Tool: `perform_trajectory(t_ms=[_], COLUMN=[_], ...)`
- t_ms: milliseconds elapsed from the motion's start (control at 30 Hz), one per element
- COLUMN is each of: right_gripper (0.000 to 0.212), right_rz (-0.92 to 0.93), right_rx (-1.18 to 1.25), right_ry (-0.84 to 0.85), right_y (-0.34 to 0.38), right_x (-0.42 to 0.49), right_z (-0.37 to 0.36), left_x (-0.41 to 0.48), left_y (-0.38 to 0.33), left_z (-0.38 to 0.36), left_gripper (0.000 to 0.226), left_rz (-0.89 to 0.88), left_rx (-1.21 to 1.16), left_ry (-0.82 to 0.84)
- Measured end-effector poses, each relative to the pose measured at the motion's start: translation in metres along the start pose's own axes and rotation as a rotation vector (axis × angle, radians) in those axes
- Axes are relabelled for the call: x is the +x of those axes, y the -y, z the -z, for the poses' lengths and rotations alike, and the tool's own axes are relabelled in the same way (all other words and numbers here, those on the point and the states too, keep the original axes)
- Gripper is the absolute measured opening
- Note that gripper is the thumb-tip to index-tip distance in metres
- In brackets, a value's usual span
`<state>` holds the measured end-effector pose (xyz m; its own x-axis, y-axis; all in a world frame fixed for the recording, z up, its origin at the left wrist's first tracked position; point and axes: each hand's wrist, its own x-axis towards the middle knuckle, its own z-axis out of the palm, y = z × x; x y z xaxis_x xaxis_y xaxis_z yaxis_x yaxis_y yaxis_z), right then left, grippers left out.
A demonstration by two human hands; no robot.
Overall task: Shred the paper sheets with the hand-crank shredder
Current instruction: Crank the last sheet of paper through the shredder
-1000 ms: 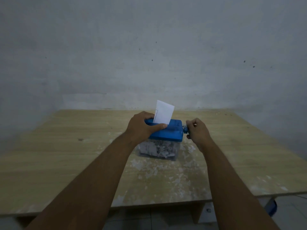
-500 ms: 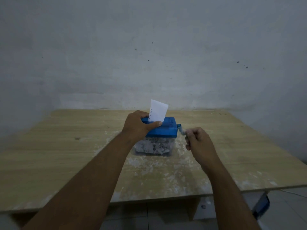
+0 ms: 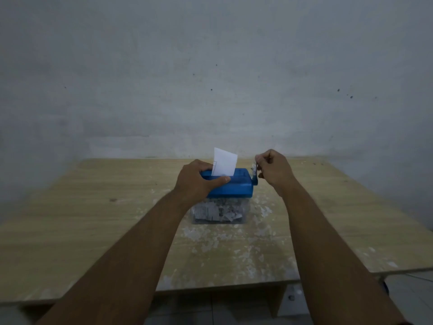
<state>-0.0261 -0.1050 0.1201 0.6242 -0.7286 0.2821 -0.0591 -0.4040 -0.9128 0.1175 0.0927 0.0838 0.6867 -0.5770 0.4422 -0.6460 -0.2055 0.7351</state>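
A small hand-crank shredder (image 3: 236, 186) with a blue top stands in the middle of the wooden table (image 3: 82, 219). Its clear bin (image 3: 219, 212) below is packed with paper shreds. A white paper sheet (image 3: 224, 164) sticks upright out of the slot. My left hand (image 3: 199, 181) grips the left end of the blue top, thumb along its front. My right hand (image 3: 274, 168) pinches the crank handle (image 3: 254, 171) at the shredder's right side, with the crank pointing up.
Loose paper bits (image 3: 225, 240) litter the table in front of and to the right of the shredder. A plain grey wall (image 3: 210, 78) stands right behind the table. The table's front edge (image 3: 210, 288) is near me, tiled floor below.
My right hand has swung the crank from low beside the shredder to the top of its turn. The paper sheet stands a little lower in the slot. My left hand has kept its grip.
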Motion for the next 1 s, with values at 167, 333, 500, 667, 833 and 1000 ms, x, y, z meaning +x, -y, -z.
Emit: perform_trajectory(t_ms=[167, 333, 500, 667, 833, 1000], right_gripper=[0.02, 0.022, 0.021, 0.03, 0.014, 0.017], right_rz=[-0.103, -0.143, -0.324, -0.18, 0.003, 0.06], right_rx=[0.124, 0.003, -0.056, -0.002, 0.015, -0.038], right_ry=[0.01, 0.011, 0.12, -0.052, -0.045, -0.019], right_y=[-0.024, -0.028, -0.056, -0.052, -0.001, 0.017], right_x=[0.008, 0.01, -0.034, -0.096, -0.104, -0.062], right_z=[-0.011, -0.012, -0.017, -0.006, 0.021, 0.029], left_x=[0.0, -0.001, -0.001, -0.001, 0.001, 0.002], left_y=[0.0, -0.001, -0.002, 0.002, -0.003, -0.003], left_z=[0.001, -0.001, -0.002, -0.004, 0.0, 0.004], left_gripper=[0.063, 0.065, 0.064, 0.067, 0.063, 0.066], left_rz=[-0.012, -0.017, -0.012, -0.006, -0.004, -0.015], left_rx=[0.006, 0.028, 0.024, 0.018, 0.015, 0.018], left_ry=[0.01, 0.005, -0.024, -0.031, 0.012, 0.052])
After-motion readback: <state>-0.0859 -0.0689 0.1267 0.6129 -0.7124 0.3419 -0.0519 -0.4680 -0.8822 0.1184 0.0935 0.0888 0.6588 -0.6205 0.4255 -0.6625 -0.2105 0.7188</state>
